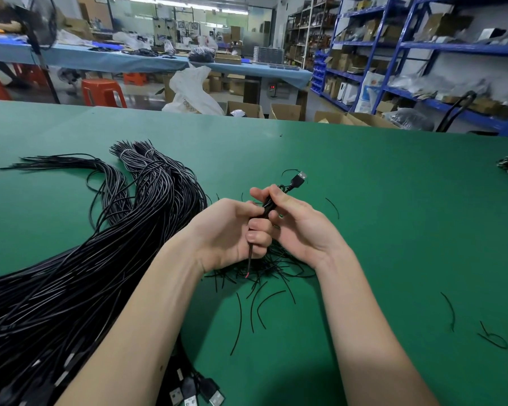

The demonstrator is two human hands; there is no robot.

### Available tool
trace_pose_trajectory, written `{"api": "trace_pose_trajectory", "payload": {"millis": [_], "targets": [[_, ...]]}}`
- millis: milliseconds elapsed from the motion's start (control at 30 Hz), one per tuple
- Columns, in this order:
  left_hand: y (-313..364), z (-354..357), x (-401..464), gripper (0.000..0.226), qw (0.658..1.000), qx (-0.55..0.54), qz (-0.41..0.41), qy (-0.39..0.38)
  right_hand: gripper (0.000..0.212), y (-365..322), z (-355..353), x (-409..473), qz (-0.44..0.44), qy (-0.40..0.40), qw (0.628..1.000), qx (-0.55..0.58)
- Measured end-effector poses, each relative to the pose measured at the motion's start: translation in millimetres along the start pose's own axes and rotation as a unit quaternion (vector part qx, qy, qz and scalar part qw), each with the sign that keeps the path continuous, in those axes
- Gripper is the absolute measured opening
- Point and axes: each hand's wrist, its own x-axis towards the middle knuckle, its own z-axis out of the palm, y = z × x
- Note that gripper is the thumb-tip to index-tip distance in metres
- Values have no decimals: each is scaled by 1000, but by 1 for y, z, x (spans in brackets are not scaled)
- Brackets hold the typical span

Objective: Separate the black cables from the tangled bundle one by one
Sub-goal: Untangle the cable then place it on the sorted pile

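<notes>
Separation is mid-step: our left hand and right hand both grip one USB cable above the table, right of the tangled bundle. Next we likely pull it free and set it aside.

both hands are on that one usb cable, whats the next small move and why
Probably lay the held cable down on bare green table, away from the big bundle. Left hand and right hand both grip it, its USB plug sticks up free, so it looks already separated.
</notes>
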Motion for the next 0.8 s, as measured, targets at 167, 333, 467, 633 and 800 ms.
{"api": "trace_pose_trajectory", "payload": {"millis": [167, 333, 467, 633, 800], "targets": [[-3, 3, 5, 28, 998, 45, 12, 47, 29, 1, -1, 2, 20, 14, 1000, 1], [-13, 3, 18, 33, 951, 160, 142, 222, 25, -4, -8, -1, 21, 142, 950, -277], [-9, -10, 20, 29, 877, 260, 247, 319, 16, -7, -18, -9, 34, 134, 797, -588], [-10, -17, 23, 31, 867, 249, 286, 323, 7, 2, -6, -8, 63, 138, 734, -663], [-10, -24, 24, 32, 862, 250, 295, 329, 14, -8, -8, -10, 94, 124, 725, -671]]}}
